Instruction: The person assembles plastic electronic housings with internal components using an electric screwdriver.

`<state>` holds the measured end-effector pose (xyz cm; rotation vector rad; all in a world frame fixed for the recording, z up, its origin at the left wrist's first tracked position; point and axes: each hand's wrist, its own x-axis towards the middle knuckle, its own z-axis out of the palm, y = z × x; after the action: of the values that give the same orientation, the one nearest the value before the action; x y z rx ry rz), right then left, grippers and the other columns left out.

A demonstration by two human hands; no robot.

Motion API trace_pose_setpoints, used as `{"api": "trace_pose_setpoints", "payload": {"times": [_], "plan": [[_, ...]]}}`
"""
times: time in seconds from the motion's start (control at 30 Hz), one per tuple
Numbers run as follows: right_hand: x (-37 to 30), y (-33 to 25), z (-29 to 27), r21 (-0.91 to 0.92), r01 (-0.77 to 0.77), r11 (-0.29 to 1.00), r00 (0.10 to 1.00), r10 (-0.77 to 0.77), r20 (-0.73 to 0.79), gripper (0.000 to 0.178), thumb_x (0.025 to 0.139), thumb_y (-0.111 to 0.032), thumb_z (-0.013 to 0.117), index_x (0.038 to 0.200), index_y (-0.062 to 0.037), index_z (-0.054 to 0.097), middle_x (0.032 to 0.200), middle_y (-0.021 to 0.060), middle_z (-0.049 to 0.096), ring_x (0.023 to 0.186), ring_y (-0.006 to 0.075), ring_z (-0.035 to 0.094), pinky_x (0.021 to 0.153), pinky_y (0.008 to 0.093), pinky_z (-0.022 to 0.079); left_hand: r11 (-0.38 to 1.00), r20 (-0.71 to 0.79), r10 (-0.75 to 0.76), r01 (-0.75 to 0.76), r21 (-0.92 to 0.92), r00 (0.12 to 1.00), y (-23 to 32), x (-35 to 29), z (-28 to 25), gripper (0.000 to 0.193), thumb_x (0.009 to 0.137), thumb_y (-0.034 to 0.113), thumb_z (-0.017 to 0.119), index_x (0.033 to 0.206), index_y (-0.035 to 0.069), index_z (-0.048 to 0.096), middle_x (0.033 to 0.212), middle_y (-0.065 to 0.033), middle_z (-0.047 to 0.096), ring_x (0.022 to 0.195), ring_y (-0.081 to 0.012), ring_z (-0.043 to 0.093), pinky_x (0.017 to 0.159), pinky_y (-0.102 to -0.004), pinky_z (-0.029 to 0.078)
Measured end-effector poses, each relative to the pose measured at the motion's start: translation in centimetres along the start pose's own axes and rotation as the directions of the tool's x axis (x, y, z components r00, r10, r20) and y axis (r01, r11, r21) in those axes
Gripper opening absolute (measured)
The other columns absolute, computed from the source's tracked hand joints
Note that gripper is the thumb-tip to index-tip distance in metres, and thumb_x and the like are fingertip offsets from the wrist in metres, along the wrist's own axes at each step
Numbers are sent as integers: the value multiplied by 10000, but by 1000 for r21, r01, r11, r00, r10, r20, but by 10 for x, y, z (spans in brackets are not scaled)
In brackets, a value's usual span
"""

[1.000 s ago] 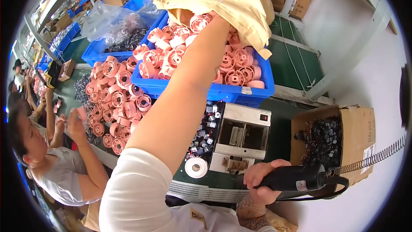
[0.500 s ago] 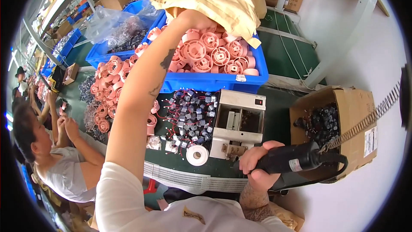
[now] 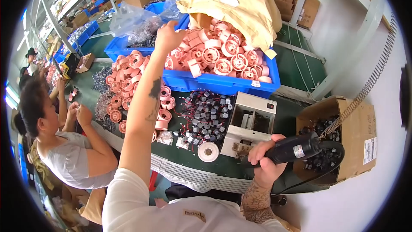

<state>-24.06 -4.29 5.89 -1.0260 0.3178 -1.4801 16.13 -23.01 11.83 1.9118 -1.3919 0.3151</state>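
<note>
My right hand point(image 3: 270, 171) grips the driver point(image 3: 294, 149) | spring point(image 3: 367, 85) likely shares its weight | left hand point(image 3: 169, 38) by far bin point(image 3: 206, 81), grasp: can't tell

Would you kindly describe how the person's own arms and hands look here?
The left hand and right hand are gloveless. A short white fabric sleeve covers the left upper arm. The left forearm bears a solid dark tattoo patch with finer marks; dense, dark-lined tattoos cover much of the right forearm.

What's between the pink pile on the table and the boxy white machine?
Mostly little dark parts, between the pink pile and machine in the head view.
</note>
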Motion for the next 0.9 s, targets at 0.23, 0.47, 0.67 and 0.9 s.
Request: {"api": "trace_pose_setpoints", "payload": {"times": [0.23,0.47,0.67,0.9], "plan": [[-4,3,-1,-9,0,1000,1000,-1,-3,638,739,-171,726,1244,0,377,668,53,503,509,164,481,463,310,423,985,374,132,-80,-151,918,-15,5,51,295,879,325,477,1091,157,595,1079,-173,618,1071,-339,565,918,-437,464],[3,-6,-2,32,6,999,997,-8,77,657,734,-175,773,1231,-4,379,644,73,516,488,181,487,439,323,419,994,266,93,-106,35,959,-6,-9,89,371,918,288,455,1220,95,551,1308,-182,498,1205,-389,467,972,-435,434],[24,-11,7,22,-10,1000,988,6,155,628,738,-219,792,1188,-17,403,603,61,511,435,175,484,389,310,408,913,247,12,90,-398,969,-8,-5,47,540,890,482,512,1236,70,563,1221,-250,564,1139,-396,542,984,-434,417],[38,-5,-2,142,-4,990,981,-24,194,566,760,-154,762,1185,-21,413,581,75,526,439,186,508,385,328,437,985,54,-169,170,-9,984,-117,102,34,268,729,186,594,952,75,694,927,-179,683,889,-345,657,808,-414,515]]}}
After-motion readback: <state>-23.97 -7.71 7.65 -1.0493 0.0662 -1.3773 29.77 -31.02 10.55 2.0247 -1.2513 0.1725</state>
